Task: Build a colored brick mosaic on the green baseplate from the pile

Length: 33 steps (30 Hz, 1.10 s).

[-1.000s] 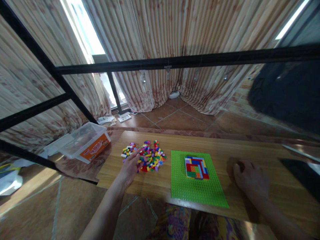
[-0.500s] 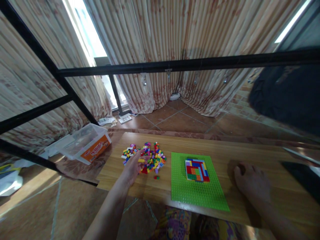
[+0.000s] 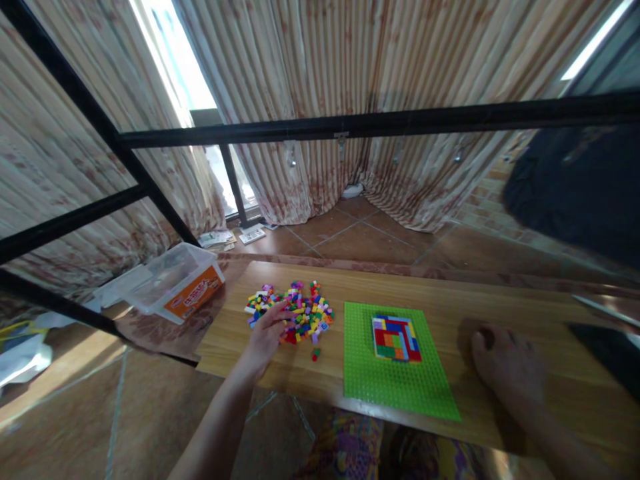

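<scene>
My left hand [image 3: 267, 335] reaches over the left part of a pile of small coloured toy bricks [image 3: 315, 310], fingers stretched out and apart among them. Nothing shows clearly in its grasp. A small red and green piece [image 3: 315, 355] lies alone just in front of the pile. To the right is a green baseplate [image 3: 400, 387], carrying a low, roughly square build of red, blue, white, orange and green bricks [image 3: 397, 339]. My right hand [image 3: 507, 363] rests on the table beyond the baseplate, its fingers curled into a loose fist. Its palm side is hidden.
The wooden table [image 3: 300, 383] has a dark flat object [image 3: 607, 353] at its right end. A clear plastic box with an orange label [image 3: 193, 297] stands beyond its left end. Black metal bars [image 3: 300, 130] cross in front of striped curtains [image 3: 325, 60].
The yellow brick seen by my left fingers is no longer visible there. The lone red and green piece has turned. My right hand stays put; the view shifts slightly.
</scene>
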Motion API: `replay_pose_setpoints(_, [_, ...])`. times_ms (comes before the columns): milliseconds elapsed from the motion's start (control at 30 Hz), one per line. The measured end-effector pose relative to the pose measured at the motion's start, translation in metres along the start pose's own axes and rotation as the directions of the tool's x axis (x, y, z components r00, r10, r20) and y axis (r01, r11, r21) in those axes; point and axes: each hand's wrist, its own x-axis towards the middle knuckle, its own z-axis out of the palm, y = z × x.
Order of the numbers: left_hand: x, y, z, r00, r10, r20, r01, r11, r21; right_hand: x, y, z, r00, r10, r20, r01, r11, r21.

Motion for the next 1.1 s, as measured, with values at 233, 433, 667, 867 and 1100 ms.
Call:
replay_pose_setpoints(233, [-0.023,-0.009,0.007,0.990,0.132,-0.048,-0.127,0.988,0.089,-0.001,-0.002,-0.003,1.000,0.012,0.010,-0.011,0.998,-0.066])
replay_pose_setpoints(433, [-0.044,-0.053,0.018,0.983,0.182,-0.035,-0.161,0.932,0.325,0.000,-0.003,-0.005,0.998,0.034,0.060,-0.028,0.995,-0.094])
replay_pose_setpoints(667, [-0.045,-0.063,0.023,0.942,0.335,-0.024,-0.289,0.844,0.453,0.001,0.002,-0.001,0.999,0.011,0.052,-0.005,0.994,-0.105])
replay_pose_setpoints(867, [-0.038,-0.075,0.023,0.849,0.522,0.076,-0.466,0.674,0.573,0.000,0.002,-0.001,1.000,-0.015,-0.013,0.013,0.993,-0.117])
replay_pose_setpoints(1100, [-0.054,-0.066,0.028,0.658,0.725,0.202,-0.549,0.279,0.788,0.000,0.003,0.001,1.000,0.015,-0.014,-0.017,0.994,-0.104])
